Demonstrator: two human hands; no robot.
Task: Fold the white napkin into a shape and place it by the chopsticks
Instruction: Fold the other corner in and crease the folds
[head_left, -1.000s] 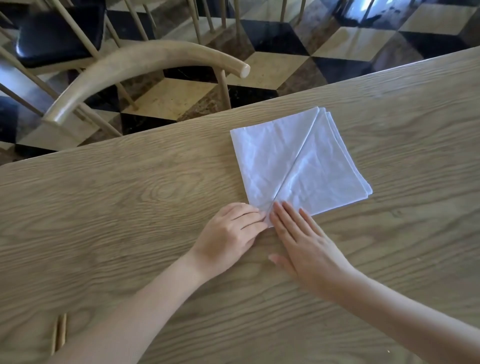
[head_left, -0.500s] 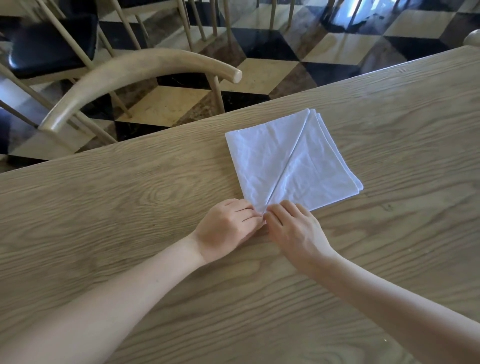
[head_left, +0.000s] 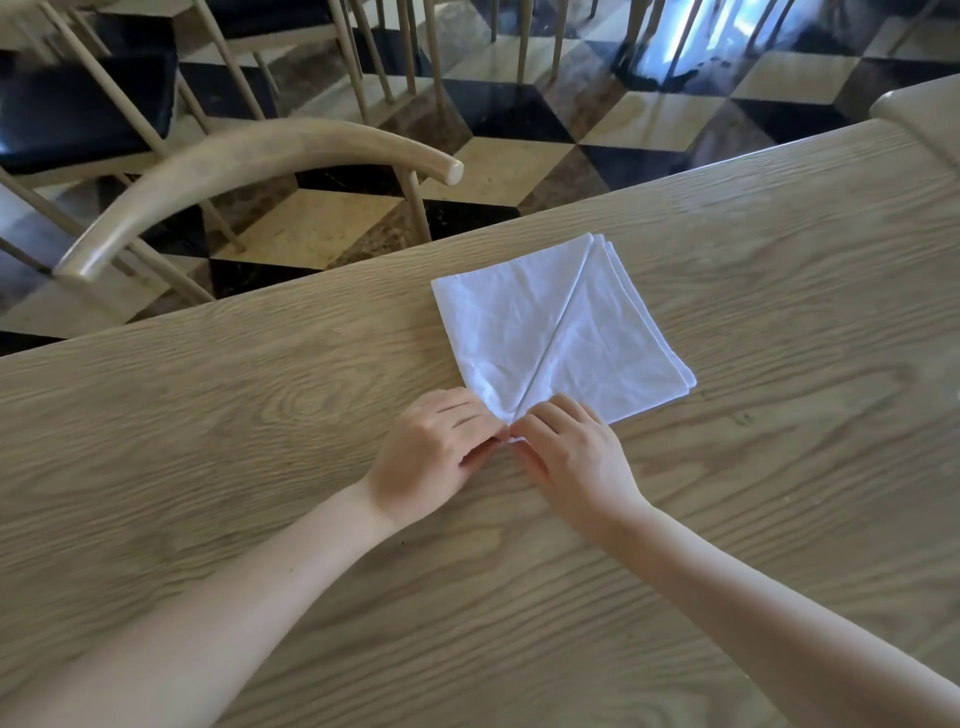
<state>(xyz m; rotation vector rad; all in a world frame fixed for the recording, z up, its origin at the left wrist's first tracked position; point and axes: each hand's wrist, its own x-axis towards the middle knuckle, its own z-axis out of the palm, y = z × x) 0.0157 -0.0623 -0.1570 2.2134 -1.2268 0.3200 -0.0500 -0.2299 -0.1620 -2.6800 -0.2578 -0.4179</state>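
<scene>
Pale wooden table (head_left: 260, 415), checkered floor behind; the white napkin (head_left: 561, 332) lies flat, folded with a diagonal crease, its near corner pinched between the left hand (head_left: 431, 457) and right hand (head_left: 571, 457), both curled onto it

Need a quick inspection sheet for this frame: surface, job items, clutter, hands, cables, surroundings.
Surface: wooden table, bare grain visible, looks dry.
Job's things: white napkin lies flat, folded to a diamond with a diagonal crease; stacked layers show along its right edge. Chopsticks not in view.
Clutter: nothing seen.
Grippers: left hand and right hand meet at the napkin's near corner, fingers curled, pinching the tip.
Cables: nothing seen.
Surroundings: curved wooden chair back beyond the table's far edge, more chairs with a dark seat behind it, checkered floor.
</scene>
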